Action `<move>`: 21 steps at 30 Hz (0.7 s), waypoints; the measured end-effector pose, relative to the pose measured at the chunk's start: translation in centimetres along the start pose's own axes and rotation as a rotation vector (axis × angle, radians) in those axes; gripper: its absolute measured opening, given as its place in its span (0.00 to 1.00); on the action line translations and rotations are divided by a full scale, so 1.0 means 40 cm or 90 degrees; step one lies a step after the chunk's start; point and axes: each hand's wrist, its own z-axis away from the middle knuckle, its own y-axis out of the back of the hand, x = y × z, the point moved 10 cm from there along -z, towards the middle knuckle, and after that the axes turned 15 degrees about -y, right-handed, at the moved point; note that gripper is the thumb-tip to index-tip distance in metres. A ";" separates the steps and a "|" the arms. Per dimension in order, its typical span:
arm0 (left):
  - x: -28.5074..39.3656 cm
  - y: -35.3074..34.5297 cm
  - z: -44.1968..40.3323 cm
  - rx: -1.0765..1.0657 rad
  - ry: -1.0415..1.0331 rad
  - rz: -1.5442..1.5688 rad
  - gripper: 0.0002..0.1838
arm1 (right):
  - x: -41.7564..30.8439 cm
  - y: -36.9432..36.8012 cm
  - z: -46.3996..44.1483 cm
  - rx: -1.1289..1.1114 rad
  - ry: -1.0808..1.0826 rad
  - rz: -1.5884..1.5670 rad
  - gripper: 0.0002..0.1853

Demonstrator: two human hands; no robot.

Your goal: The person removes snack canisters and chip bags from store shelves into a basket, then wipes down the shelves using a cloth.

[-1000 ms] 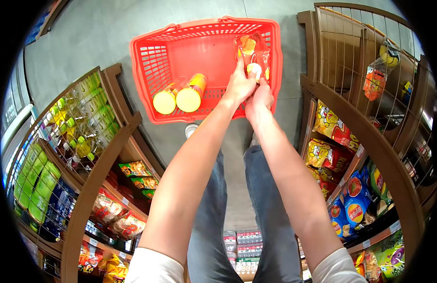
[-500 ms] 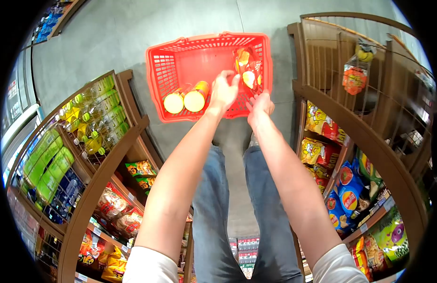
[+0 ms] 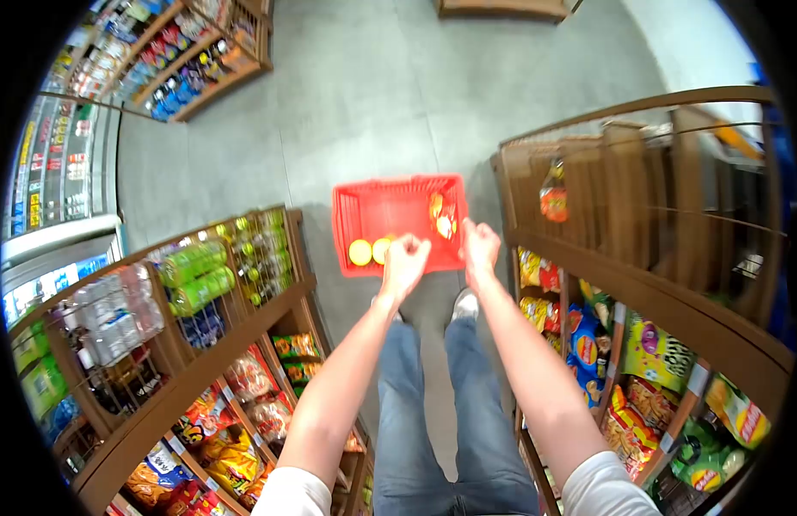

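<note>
A red shopping basket stands on the floor ahead of my feet. Two canisters with round yellow ends, a near-left canister and a second canister, lie inside it, the second partly behind my hand. A red and orange snack bag leans at the basket's right side. My left hand hovers over the near rim, fingers curled in, with nothing visible in it. Beside the right rim, my right hand is also closed, thumb against the fingers, with no object showing.
Brown shelves with snack bags rise on my left, bottles above them. On my right stand shelves of chip bags and a wire-topped rack. Another drinks shelf is at the far left. Grey floor extends beyond the basket.
The view has risen and widened, so the basket looks smaller and lower. Both hands have come up out of the basket area, and their fingers have curled closed. The basket's contents look the same.
</note>
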 end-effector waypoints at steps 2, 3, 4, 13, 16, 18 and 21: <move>0.155 0.009 0.035 -0.049 -0.057 -0.016 0.15 | -0.076 -0.010 0.083 -0.045 0.007 0.016 0.24; 0.210 0.018 0.050 -0.062 -0.071 -0.020 0.15 | -0.119 -0.020 0.129 -0.078 0.010 0.008 0.24; 0.266 0.033 0.058 -0.067 -0.086 -0.029 0.15 | -0.169 -0.028 0.182 -0.106 0.037 0.058 0.22; 0.684 0.136 0.172 0.065 -0.198 0.096 0.20 | -0.434 -0.033 0.577 -0.356 0.128 0.089 0.24; 0.815 0.133 0.199 0.043 -0.218 0.135 0.20 | -0.536 -0.012 0.673 -0.372 0.221 0.120 0.26; 0.916 0.140 0.220 0.021 -0.276 0.067 0.20 | -0.607 0.015 0.756 -0.287 0.369 0.255 0.27; 1.067 0.157 0.248 -0.011 -0.348 -0.023 0.19 | -0.707 0.054 0.869 -0.286 0.447 0.314 0.26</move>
